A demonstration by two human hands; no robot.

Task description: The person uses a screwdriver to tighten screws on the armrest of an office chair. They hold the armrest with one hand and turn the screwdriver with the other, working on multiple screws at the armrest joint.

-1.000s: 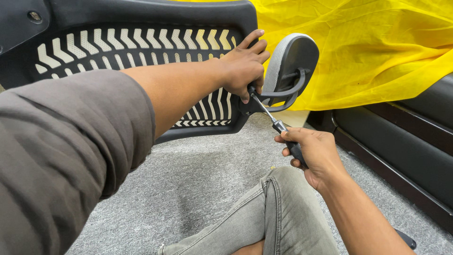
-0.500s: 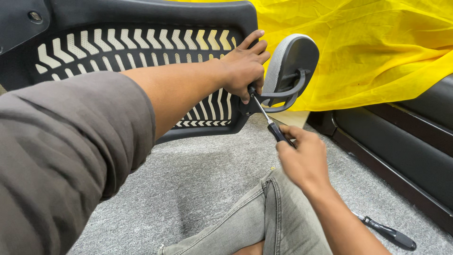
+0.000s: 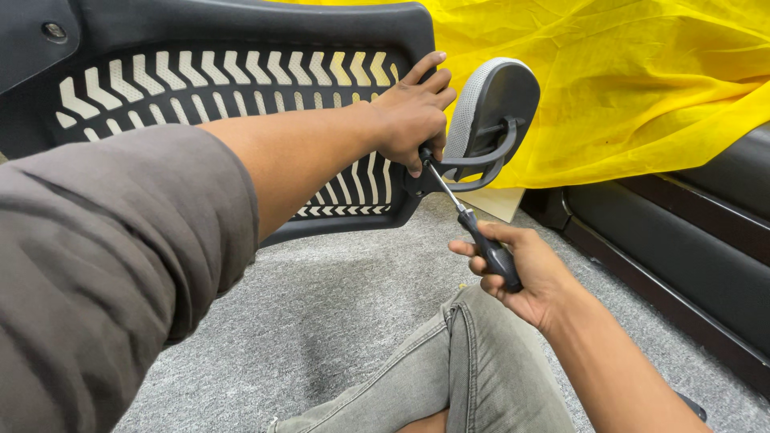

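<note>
Bracing the chair back (image 3: 241,88) with the left hand (image 3: 413,116) beside the headrest (image 3: 493,100), the right hand (image 3: 525,273) grips the screwdriver (image 3: 481,236), tip angled up into the bracket, driving a screw.

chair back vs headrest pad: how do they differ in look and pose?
The chair back is large, black, with chevron slots; the headrest pad is small, oval, grey mesh. The left hand rests on the chair back; the headrest pad hangs off a curved bracket. Both tilt upright over the carpet.
</note>
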